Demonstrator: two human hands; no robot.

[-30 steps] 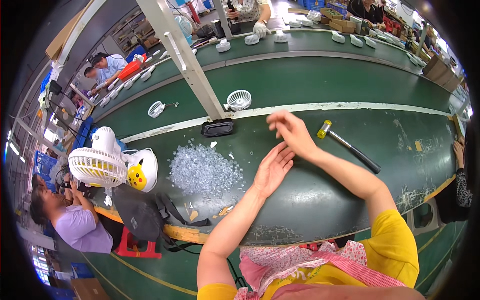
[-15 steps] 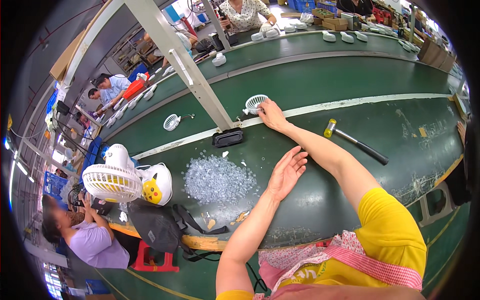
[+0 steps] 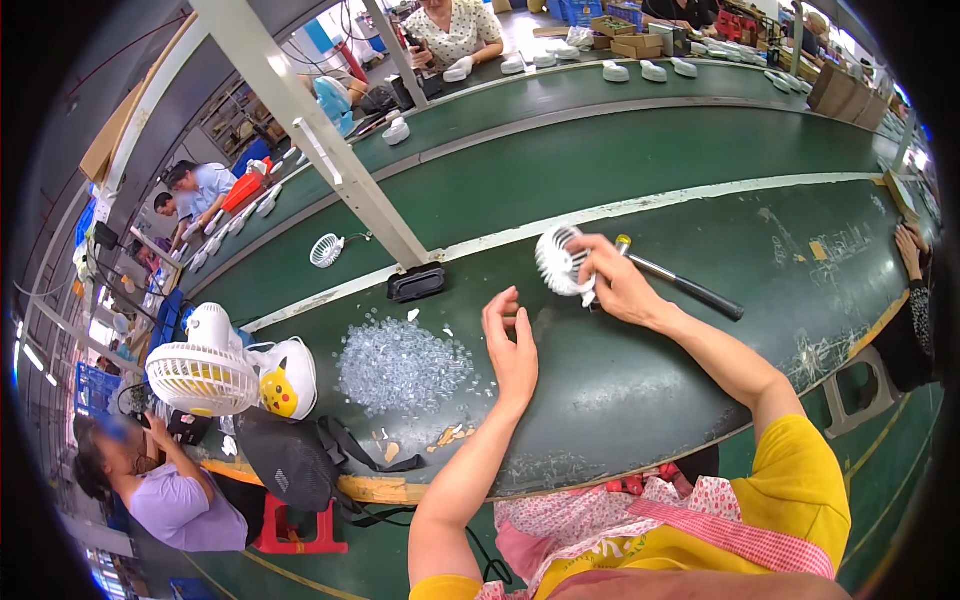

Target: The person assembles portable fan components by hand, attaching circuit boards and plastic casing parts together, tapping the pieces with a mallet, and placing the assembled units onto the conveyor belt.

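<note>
Green tabletop [image 3: 620, 390] lies under a white, slatted, seemingly cup-shaped cage [image 3: 552, 262].

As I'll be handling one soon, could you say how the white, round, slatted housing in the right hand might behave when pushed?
The housing in the right hand is probably light, with gaps between its ribs. Those thin ribs may crack if squeezed. Its round outline could let it roll.
</note>
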